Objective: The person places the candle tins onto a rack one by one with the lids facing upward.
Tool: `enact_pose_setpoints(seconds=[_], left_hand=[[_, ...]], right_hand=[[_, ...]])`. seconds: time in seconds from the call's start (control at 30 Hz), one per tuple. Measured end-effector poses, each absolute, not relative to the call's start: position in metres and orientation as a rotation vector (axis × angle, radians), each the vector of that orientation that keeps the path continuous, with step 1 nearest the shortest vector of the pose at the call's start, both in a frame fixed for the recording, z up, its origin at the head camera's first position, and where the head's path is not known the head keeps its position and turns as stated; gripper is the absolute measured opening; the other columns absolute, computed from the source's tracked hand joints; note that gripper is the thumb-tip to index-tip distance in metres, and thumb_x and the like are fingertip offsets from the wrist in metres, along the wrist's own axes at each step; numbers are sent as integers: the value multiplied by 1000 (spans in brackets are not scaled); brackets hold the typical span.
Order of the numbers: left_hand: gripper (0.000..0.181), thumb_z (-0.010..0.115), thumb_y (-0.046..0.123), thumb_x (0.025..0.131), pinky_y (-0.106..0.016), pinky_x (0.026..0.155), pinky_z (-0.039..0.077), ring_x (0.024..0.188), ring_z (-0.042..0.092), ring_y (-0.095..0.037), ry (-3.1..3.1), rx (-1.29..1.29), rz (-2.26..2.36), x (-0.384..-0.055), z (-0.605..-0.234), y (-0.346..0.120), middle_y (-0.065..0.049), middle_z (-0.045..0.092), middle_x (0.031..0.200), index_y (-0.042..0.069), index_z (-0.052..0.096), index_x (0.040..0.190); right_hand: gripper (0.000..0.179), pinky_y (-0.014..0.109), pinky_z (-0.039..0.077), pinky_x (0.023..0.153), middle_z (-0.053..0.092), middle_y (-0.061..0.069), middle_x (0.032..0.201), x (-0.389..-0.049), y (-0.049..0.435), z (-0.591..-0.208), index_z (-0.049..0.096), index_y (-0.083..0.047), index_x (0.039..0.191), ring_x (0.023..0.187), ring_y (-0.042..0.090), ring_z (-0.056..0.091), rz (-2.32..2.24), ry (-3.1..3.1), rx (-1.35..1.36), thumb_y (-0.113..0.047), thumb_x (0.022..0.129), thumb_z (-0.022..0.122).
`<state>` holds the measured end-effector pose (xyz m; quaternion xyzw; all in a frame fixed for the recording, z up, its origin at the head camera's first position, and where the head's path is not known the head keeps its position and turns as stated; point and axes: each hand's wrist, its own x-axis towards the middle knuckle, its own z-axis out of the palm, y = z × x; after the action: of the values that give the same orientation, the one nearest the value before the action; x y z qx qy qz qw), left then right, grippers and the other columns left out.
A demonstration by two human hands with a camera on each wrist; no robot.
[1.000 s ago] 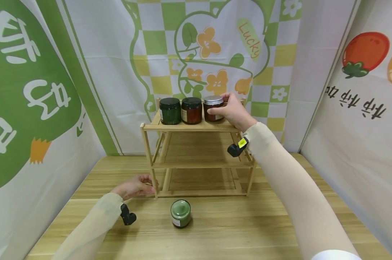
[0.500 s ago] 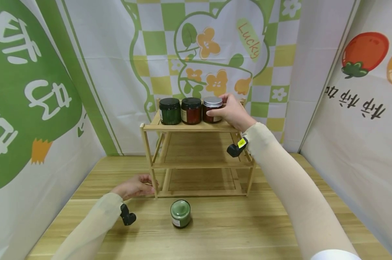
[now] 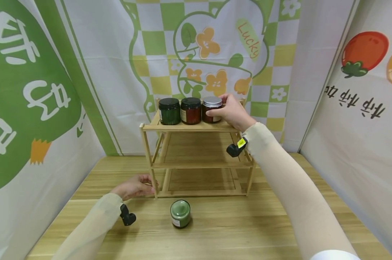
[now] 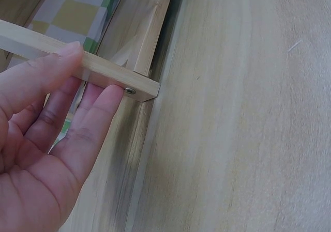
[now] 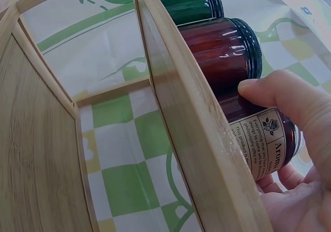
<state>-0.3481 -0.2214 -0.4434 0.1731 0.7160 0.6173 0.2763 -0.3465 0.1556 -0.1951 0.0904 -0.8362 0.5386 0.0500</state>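
Note:
My right hand [image 3: 233, 112] grips a dark red-brown glass jar [image 5: 264, 139] with a silver lid, thumb on its near side and fingers behind. The jar stands upright on the top shelf of a three-tier wooden rack [image 3: 196, 127], close beside a red-brown jar [image 3: 191, 111] with a black lid. Left of that is a green jar [image 3: 170, 112], also black-lidded. In the right wrist view, the held jar shows a printed cream label. Down at the rack's front left leg [image 4: 106, 73], my left hand [image 3: 135, 186] pinches the wood between thumb and fingers.
A green glass jar [image 3: 180, 213] stands on the wooden table [image 3: 231, 227] in front of the rack. The rack's middle shelf [image 3: 199, 148] and bottom shelf [image 3: 199, 179] lie under the jars. Printed cloths [image 3: 274, 43] hang at the back and both sides.
My right hand has moved the silver-lidded jar slightly left and towards the front, nearer the middle jar. It has hardly moved in the last half second. My left hand stays at the leg.

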Motion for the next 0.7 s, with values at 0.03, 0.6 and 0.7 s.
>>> enact_pose_setpoints(seconds=[0.03, 0.6, 0.7], left_hand=[[20, 62, -1, 91, -30, 89, 56, 100, 65, -20, 1922, 468, 1659, -348, -444, -221, -11, 60, 109, -1, 56, 110], [17, 62, -2, 91, -30, 89, 56, 98, 65, -19, 1925, 456, 1663, -349, -445, -221, -10, 59, 107, 1, 56, 107], [17, 62, -3, 91, -30, 89, 56, 97, 65, -19, 1917, 461, 1667, -350, -445, -221, -10, 59, 106, 1, 56, 107]], right_hand=[[67, 34, 45, 94, 51, 10, 129, -346, 156, -195, 37, -7, 131, 116, 21, 51, 1638, -2547, 274, -17, 79, 80], [76, 34, 38, 111, 38, 11, 138, -334, 169, -182, 28, -4, 142, 129, 23, 42, 1796, -2403, 358, -11, 83, 76], [73, 32, 39, 110, 41, 10, 131, -329, 176, -179, 29, -2, 141, 128, 24, 44, 1859, -2311, 399, -7, 84, 74]])
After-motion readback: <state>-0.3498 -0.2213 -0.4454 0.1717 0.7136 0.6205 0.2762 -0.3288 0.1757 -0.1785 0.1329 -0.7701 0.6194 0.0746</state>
